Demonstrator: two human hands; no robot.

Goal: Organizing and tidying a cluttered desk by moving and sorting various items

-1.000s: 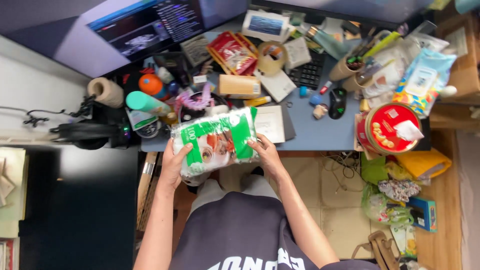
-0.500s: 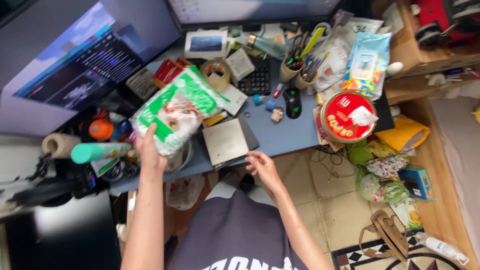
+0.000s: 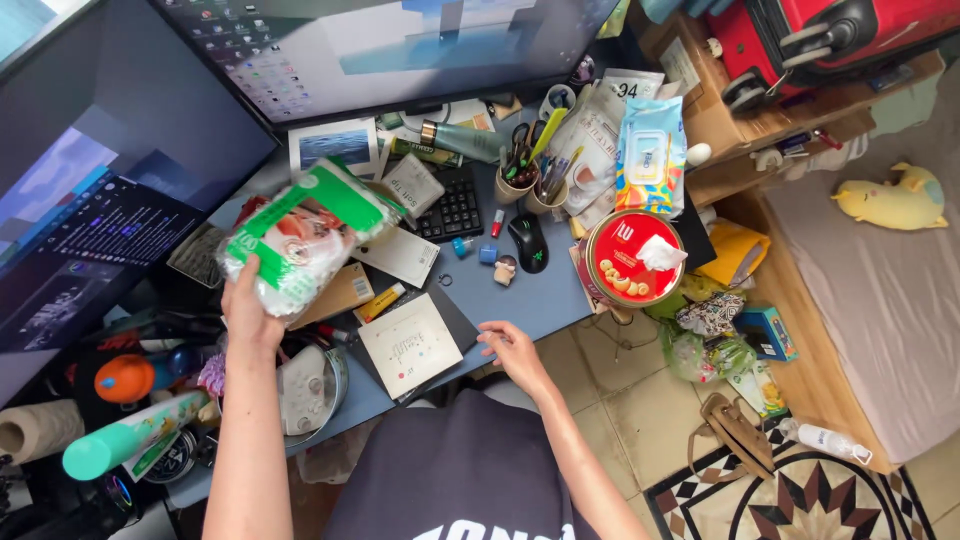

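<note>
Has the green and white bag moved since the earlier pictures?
Yes. The left hand lifted the bag off the desk edge, up toward the monitors.

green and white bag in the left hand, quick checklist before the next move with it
1. Grip: left hand holds the green and white bag at its lower end, lifted above the desk: ok.
2. Right hand free, resting at the desk edge: ok.
3. Bare desk spot under the bag: cards, a wooden block and a notebook lie there: not ok.
4. Clearance to the monitor: bag sits apart from it: ok.
5. Bag sealed: cannot tell.
</note>
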